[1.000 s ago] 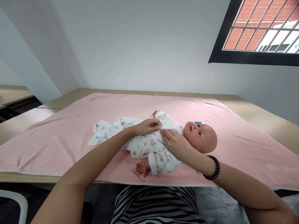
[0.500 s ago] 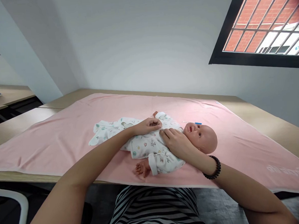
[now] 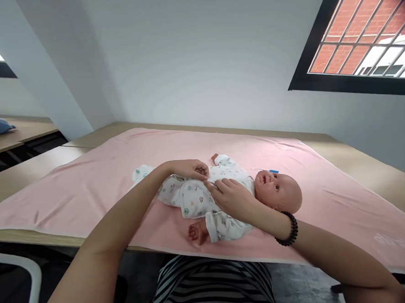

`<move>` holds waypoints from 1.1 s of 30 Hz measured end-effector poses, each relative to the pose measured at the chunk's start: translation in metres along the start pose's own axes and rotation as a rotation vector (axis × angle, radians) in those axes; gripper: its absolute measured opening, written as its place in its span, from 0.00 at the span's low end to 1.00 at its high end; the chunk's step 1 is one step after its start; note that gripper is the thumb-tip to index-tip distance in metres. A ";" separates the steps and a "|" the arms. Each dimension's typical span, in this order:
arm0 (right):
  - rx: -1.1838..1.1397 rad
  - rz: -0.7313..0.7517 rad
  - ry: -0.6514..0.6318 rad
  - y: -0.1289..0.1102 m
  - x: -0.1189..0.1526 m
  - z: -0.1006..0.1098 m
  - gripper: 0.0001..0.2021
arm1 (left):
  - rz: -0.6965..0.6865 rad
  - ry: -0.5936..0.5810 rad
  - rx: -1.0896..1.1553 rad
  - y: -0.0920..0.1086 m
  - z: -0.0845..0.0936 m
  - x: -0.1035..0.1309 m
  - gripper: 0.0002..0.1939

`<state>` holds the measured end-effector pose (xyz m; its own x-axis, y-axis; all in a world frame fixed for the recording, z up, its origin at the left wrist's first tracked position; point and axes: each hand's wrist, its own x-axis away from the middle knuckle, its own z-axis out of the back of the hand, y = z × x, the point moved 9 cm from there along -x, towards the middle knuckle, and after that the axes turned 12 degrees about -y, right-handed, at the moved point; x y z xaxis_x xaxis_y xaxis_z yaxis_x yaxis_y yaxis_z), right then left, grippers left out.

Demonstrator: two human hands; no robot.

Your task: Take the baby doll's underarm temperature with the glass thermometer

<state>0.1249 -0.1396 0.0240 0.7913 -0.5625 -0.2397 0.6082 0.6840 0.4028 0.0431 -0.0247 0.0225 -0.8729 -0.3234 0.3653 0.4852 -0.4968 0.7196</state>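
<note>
A baby doll [image 3: 281, 191] lies on its back, head to the right, dressed in a white printed baby gown [image 3: 193, 198]. Over the gown's front, my left hand [image 3: 191, 169] has its fingers curled, thumb and forefinger pinched at the fabric. Close beside it, my right hand [image 3: 233, 196] bends across the doll's chest, its thumb and forefinger pressed together on the gown near the left fingertips. The small bit of cloth between the fingers is mostly hidden. One doll hand [image 3: 198, 232] pokes out of the near sleeve; the other [image 3: 214, 156] shows at the far side.
A pink cloth [image 3: 97, 176] with wrinkles covers most of the wooden table [image 3: 371, 159]. A thin stick-like item with a blue end [image 3: 273, 171] lies behind the doll's head. A white chair frame [image 3: 33, 276] stands at the lower left. Wall and barred window are behind.
Both hands have shifted left along the gown's front, toward the doll's legs. My right fingers have gone from lying on the chest to a pinch. The view has turned slightly left.
</note>
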 end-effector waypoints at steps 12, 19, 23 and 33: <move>0.084 0.001 0.184 -0.017 -0.006 -0.004 0.23 | -0.018 -0.044 0.075 -0.004 -0.006 -0.001 0.16; 0.036 0.023 0.102 -0.016 -0.008 -0.008 0.21 | -0.036 -0.037 0.122 -0.010 -0.005 -0.003 0.16; 0.009 0.023 0.077 -0.015 -0.009 -0.010 0.19 | -0.022 -0.014 0.172 -0.016 -0.004 -0.006 0.17; 0.010 -0.021 0.063 -0.010 -0.010 -0.010 0.24 | -0.050 -0.006 0.138 -0.015 -0.006 -0.010 0.15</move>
<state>0.1112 -0.1362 0.0136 0.7810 -0.5459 -0.3033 0.6242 0.6675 0.4060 0.0450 -0.0190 0.0045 -0.8961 -0.2963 0.3305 0.4302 -0.3961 0.8112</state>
